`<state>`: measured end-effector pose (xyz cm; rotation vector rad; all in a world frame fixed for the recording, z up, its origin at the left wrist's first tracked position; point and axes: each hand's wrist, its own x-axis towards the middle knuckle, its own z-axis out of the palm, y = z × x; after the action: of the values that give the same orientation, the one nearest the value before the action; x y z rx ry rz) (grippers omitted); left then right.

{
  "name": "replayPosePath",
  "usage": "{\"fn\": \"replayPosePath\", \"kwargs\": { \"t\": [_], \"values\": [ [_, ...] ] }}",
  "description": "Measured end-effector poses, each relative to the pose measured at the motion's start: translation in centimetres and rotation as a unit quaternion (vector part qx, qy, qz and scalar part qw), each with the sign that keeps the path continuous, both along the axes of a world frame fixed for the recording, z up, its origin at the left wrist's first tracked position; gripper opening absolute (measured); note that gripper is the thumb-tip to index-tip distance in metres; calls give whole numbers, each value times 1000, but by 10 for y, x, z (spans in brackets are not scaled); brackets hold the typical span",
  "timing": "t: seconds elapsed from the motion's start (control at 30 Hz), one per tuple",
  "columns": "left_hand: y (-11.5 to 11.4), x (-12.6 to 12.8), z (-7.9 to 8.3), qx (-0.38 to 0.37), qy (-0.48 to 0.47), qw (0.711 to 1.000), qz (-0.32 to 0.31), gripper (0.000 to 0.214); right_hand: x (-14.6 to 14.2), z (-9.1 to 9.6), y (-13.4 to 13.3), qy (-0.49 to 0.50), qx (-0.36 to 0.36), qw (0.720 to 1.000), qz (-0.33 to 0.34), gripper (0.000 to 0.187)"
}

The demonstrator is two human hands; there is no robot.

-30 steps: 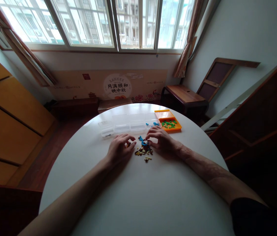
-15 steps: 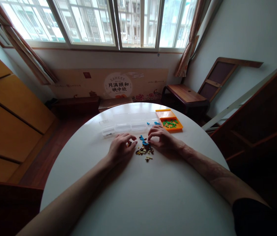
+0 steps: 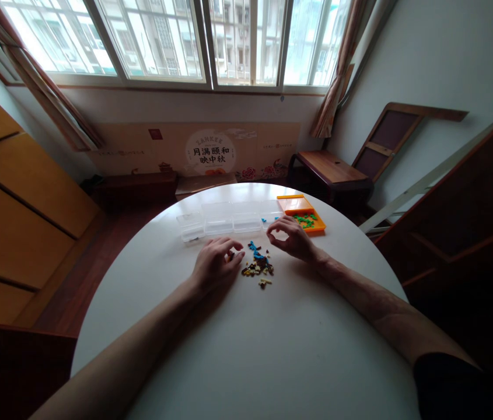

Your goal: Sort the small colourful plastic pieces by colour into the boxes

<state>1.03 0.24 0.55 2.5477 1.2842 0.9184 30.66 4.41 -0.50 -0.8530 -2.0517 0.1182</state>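
A small pile of toy building bricks [image 3: 257, 268], in brown, cream and yellow, lies on the white table. Blue bricks [image 3: 255, 251] sit on its far side, and a few cream bricks [image 3: 264, 283] lie apart at the near side. Just left of the pile rests my left hand [image 3: 215, 259], fingers curved and apart; small dark pieces show beneath them. My right hand [image 3: 292, 238] is off the pile, to its upper right, thumb and forefinger pinched together near the clear box. Whatever is in that pinch is too small to make out.
A clear compartment box [image 3: 220, 226] with lids open stands beyond the hands, a few blue bricks in its right compartment. Beside it is an orange case [image 3: 318, 228] holding green bricks. The round white table [image 3: 237, 350] has a curved edge; a wooden chair [image 3: 334, 166] stands beyond it.
My right hand has moved from the blue bricks up and to the right, towards the clear box, its fingers now pinched. The left hand has stayed in place.
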Motion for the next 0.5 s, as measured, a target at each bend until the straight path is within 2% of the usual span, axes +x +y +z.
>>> {"fn": "replayPosePath", "kwargs": {
  "t": [0.1, 0.2, 0.27, 0.37, 0.43, 0.5],
  "values": [
    [0, 0, -1, -1, -2, 1000, -3, 13, 7, -6, 10, 64, 3, 991, -117, 7],
    [1, 0, -2, 2, -6, 1000, -4, 11, 11, -9, 13, 81, -15, 986, -144, 9],
    [0, 1, -2, 4, -6, 1000, -4, 10, 9, -9, 11, 63, -17, 992, -106, 11],
    [1, 1, -1, 9, -2, 1000, -10, 12, 0, -8, 3, 2, -11, 1000, -9, 13],
    [1, 1, -1, 20, 3, 999, -25, 15, -7, -8, -2, -53, -3, 998, 44, 14],
    [1, 2, -1, 31, 18, 998, -48, 22, -12, -9, -5, -99, 3, 993, 68, 17]
  ]
}}
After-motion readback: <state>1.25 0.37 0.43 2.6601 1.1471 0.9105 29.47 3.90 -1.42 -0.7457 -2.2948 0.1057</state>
